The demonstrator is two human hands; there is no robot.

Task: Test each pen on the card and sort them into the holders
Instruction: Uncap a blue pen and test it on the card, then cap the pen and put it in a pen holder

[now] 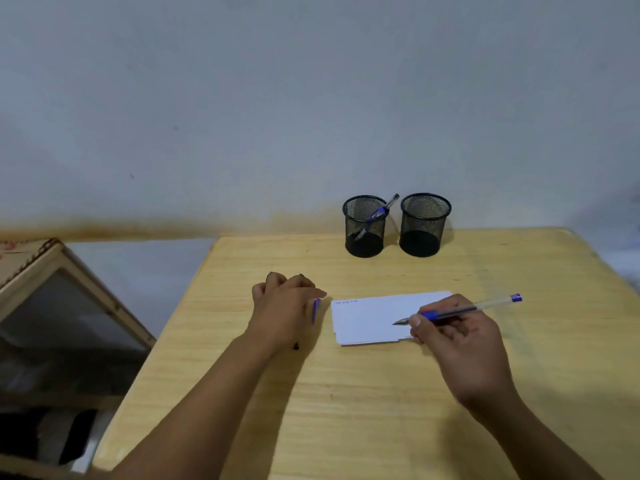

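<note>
Your wooden table has bare room near you. Your right hand pinches a pen, tip over the white card. Your left hand curls round a blue cap. Two holders stand by the far edge.

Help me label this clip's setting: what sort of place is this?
Probably a plain desk in a home or small office, set against a bare wall. Clues: the wooden table, two mesh pen holders at its back edge, and a white card being written on with a pen.
</note>
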